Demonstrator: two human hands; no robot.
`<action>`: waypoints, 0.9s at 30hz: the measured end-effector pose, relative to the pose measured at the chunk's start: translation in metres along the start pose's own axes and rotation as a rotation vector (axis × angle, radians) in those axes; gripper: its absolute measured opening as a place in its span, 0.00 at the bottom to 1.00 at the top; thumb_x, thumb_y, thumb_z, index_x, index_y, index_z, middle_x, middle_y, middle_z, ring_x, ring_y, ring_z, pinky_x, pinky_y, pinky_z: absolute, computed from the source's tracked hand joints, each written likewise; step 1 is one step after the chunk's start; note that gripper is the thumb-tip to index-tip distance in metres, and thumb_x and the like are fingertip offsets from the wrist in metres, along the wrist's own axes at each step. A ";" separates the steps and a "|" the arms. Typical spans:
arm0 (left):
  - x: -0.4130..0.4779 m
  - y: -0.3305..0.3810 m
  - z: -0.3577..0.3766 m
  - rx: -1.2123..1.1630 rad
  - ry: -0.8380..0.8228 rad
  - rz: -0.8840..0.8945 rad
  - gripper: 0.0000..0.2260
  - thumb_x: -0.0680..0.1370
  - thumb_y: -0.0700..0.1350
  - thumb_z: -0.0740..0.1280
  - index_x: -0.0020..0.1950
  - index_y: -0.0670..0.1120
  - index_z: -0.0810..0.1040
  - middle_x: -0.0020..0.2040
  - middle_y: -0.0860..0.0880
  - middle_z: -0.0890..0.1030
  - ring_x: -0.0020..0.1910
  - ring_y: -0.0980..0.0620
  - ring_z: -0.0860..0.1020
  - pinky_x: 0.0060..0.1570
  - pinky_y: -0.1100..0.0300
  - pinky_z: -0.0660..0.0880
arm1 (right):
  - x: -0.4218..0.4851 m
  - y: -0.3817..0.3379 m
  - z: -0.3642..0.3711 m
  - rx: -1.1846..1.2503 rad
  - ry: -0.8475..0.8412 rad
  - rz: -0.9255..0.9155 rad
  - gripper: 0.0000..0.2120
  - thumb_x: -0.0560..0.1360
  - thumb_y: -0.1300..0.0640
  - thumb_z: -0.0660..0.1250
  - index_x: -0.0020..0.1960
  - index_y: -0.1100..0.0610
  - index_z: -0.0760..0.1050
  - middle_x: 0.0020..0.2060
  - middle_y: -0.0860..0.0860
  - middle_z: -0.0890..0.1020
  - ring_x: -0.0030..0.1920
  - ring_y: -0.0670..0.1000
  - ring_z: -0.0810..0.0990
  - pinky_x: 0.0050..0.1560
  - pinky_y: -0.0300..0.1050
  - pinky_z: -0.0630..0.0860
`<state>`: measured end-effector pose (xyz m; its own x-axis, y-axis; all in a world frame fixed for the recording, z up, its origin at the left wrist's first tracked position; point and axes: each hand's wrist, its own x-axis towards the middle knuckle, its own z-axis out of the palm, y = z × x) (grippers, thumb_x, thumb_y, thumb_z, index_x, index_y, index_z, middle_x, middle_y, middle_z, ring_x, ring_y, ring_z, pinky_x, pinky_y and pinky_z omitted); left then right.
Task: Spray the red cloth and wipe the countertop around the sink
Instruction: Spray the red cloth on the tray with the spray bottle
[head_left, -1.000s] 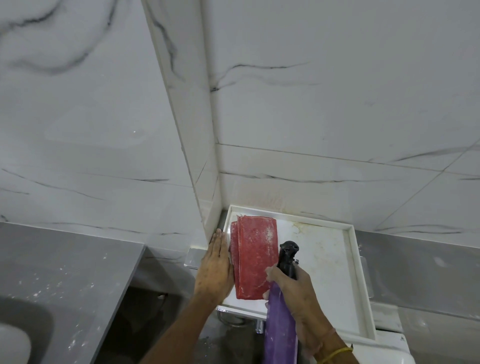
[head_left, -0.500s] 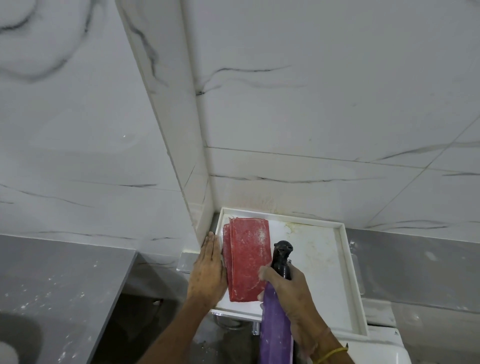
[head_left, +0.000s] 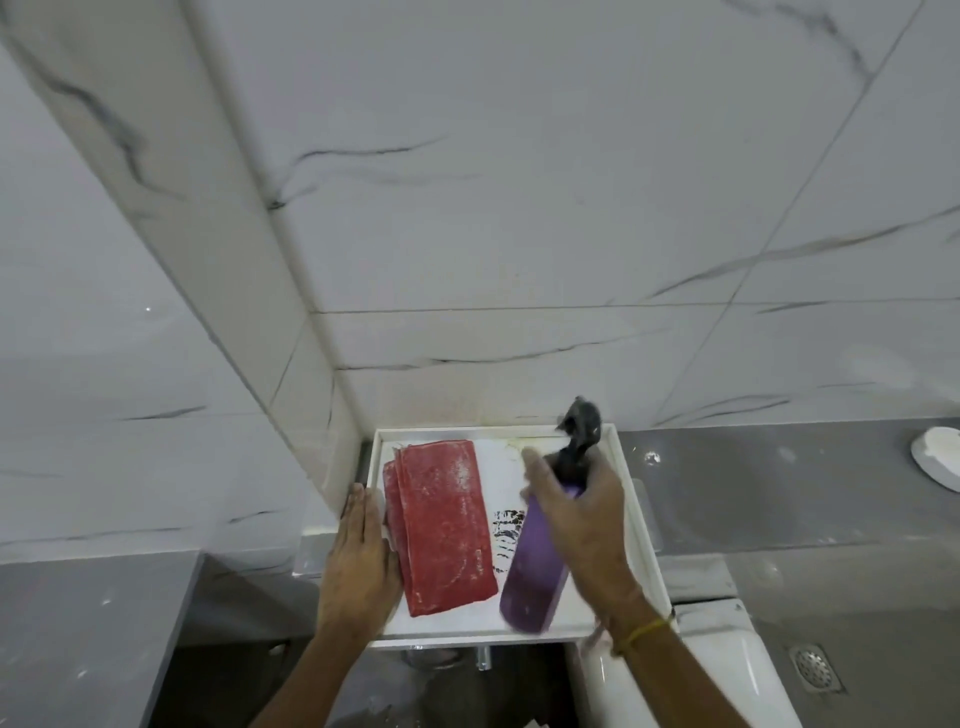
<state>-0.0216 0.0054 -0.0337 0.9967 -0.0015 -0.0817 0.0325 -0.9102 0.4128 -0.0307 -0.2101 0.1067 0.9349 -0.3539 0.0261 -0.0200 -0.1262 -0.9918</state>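
A folded red cloth, speckled white, lies on the left half of a white square tray set in the wall corner. My left hand rests flat on the tray's left edge, fingers together, touching the cloth's left side. My right hand grips a purple spray bottle by its neck. The bottle is tilted over the tray's right half, its black nozzle pointing up and away.
Marble-pattern wall tiles rise behind the tray. A grey countertop lies at lower left and a grey ledge at right, with a white soap dish. A white toilet tank and a floor drain sit at lower right.
The bottle has swung from beside the cloth to the right and tilted, with its nozzle now near the tray's back edge. My left hand stayed at the cloth's left side.
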 end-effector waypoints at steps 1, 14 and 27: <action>0.000 0.000 0.000 -0.002 -0.001 -0.013 0.32 0.81 0.56 0.50 0.77 0.44 0.38 0.80 0.44 0.42 0.78 0.50 0.43 0.75 0.56 0.42 | 0.013 0.001 -0.002 -0.003 0.049 -0.051 0.06 0.72 0.57 0.71 0.44 0.54 0.74 0.35 0.49 0.81 0.37 0.52 0.84 0.40 0.38 0.80; -0.006 0.010 -0.003 0.050 -0.039 -0.087 0.36 0.80 0.60 0.51 0.77 0.44 0.34 0.79 0.45 0.38 0.78 0.50 0.39 0.73 0.57 0.40 | 0.122 0.047 -0.012 -0.225 0.083 -0.425 0.33 0.71 0.59 0.73 0.71 0.67 0.63 0.33 0.46 0.77 0.35 0.36 0.76 0.42 0.26 0.75; -0.009 0.016 -0.006 0.122 -0.076 -0.104 0.39 0.79 0.62 0.54 0.76 0.44 0.33 0.79 0.45 0.35 0.73 0.53 0.33 0.71 0.56 0.36 | 0.123 0.078 -0.009 -0.172 0.100 -0.314 0.34 0.67 0.58 0.77 0.65 0.61 0.61 0.47 0.53 0.76 0.43 0.49 0.78 0.46 0.21 0.72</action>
<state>-0.0295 -0.0068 -0.0213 0.9797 0.0684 -0.1885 0.1214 -0.9505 0.2860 0.0799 -0.2721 0.0336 0.8659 -0.3606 0.3467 0.1954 -0.3943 -0.8980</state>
